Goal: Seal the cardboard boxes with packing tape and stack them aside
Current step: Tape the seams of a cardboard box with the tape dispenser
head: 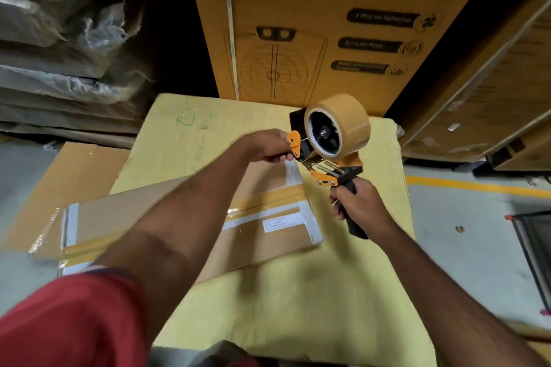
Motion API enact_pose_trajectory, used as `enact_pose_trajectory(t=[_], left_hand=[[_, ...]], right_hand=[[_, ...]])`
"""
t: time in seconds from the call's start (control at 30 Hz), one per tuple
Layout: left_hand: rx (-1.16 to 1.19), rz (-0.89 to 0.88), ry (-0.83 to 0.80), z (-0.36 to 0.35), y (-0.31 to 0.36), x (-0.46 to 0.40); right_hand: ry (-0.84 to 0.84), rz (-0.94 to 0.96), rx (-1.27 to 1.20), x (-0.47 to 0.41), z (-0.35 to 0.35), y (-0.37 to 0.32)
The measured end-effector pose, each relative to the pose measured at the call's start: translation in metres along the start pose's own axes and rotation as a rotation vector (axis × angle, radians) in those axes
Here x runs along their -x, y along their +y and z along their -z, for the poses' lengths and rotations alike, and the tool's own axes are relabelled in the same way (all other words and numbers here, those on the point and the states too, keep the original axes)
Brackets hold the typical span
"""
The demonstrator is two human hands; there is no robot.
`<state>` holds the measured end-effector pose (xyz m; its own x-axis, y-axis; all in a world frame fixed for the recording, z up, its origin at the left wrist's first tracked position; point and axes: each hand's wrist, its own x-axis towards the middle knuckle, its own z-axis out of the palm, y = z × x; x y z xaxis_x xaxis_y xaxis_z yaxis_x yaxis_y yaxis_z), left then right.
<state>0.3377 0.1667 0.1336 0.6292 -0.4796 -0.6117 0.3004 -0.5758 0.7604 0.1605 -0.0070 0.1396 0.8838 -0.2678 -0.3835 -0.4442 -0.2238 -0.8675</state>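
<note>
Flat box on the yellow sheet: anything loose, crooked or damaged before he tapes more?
Yes. At the left end of the flat cardboard box, a clear tape strip juts past the edge, unstuck and crinkled. The box lies skewed on the yellow sheet. No tears visible.

The person wears a red short sleeve on the left arm, its hem ending above the elbow with a thin dark band and a pale line along the edge. Both forearms are bare from there down, with no watch, bracelet or glove at either wrist, and the left hand and right hand are bare as well. A patch of grey fabric shows at the bottom edge.
</note>
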Motion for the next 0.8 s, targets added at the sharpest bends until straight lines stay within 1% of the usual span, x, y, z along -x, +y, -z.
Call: enact_pose_trajectory(t=[0.1, 0.2, 0.23, 0.3, 0.37, 0.4, 0.5, 0.63, 0.8], left_hand=[[-0.179, -0.073, -0.06, -0.001, -0.014, -0.023], [-0.256, -0.121, -0.054, -0.006, -0.033, -0.049], [-0.287, -0.159, -0.02, -0.005, -0.039, -0.059], [-0.412, -0.23, 0.115, 0.001, -0.047, -0.08], [-0.542, -0.246, 0.25, 0.009, -0.05, -0.098], [-0.57, -0.245, 0.293, 0.012, -0.051, -0.105], [-0.579, -0.235, 0.391, 0.013, -0.056, -0.123], [-0.675, -0.211, 0.402, 0.012, -0.062, -0.133], [-0.648, -0.232, 0.426, 0.012, -0.065, -0.139]], right_hand=[[0.063, -0.003, 0.066, 0.002, -0.011, 0.028], [0.106, -0.043, 0.081, 0.0, -0.022, 0.049], [0.116, -0.065, 0.091, 0.0, -0.023, 0.056], [0.125, -0.079, 0.126, 0.001, -0.025, 0.073], [0.121, -0.064, 0.13, 0.004, -0.03, 0.09], [0.125, -0.068, 0.12, 0.007, -0.034, 0.098], [0.158, -0.103, 0.079, 0.013, -0.046, 0.114], [0.17, -0.114, 0.081, 0.014, -0.051, 0.122], [0.172, -0.1, 0.079, 0.009, -0.05, 0.125]])
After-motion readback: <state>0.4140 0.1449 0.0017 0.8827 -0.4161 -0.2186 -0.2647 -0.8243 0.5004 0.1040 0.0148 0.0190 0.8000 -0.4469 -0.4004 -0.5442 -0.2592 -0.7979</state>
